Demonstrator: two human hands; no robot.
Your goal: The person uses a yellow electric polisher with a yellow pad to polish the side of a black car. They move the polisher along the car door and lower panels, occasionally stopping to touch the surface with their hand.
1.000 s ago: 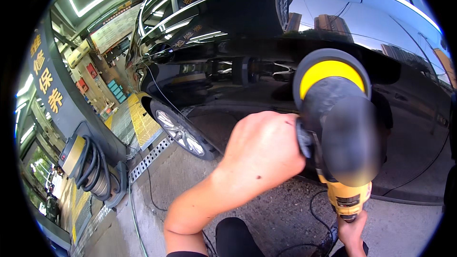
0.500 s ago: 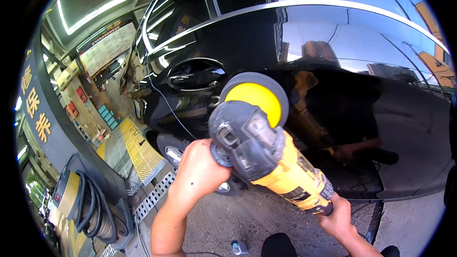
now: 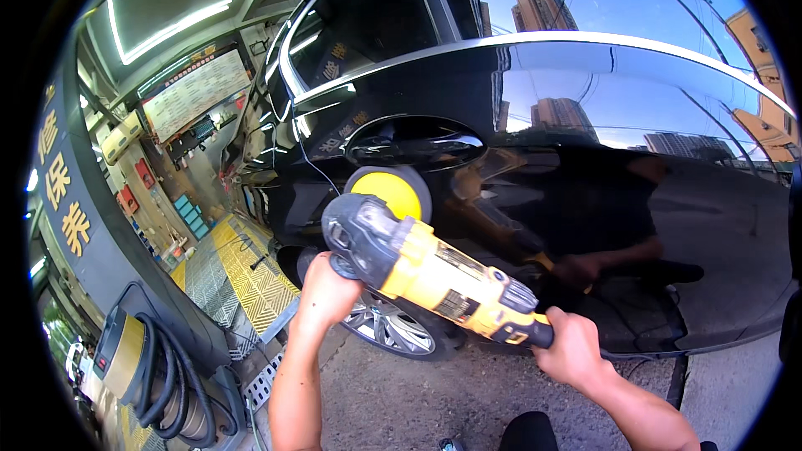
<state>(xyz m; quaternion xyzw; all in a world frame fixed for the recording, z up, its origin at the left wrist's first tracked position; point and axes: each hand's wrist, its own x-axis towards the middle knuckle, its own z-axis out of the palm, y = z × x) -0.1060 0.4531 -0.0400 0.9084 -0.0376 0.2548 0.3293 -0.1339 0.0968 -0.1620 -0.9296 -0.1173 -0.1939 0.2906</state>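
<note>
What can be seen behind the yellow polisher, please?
A black car door and a silver-spoked wheel; the polisher and left hand hide part of the wheel.

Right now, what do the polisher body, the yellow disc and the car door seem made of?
Polisher body: likely hard plastic, yellow and black, with moulded ribs.
Yellow disc: plastic or foam; its smooth, blurred face leaves it open.
Car door: probably painted metal, glossy black, given clear reflections.

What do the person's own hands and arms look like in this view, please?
The left hand and right hand wear no gloves, and no watch or bracelet shows. The left forearm and right forearm are bare where they show.
</note>
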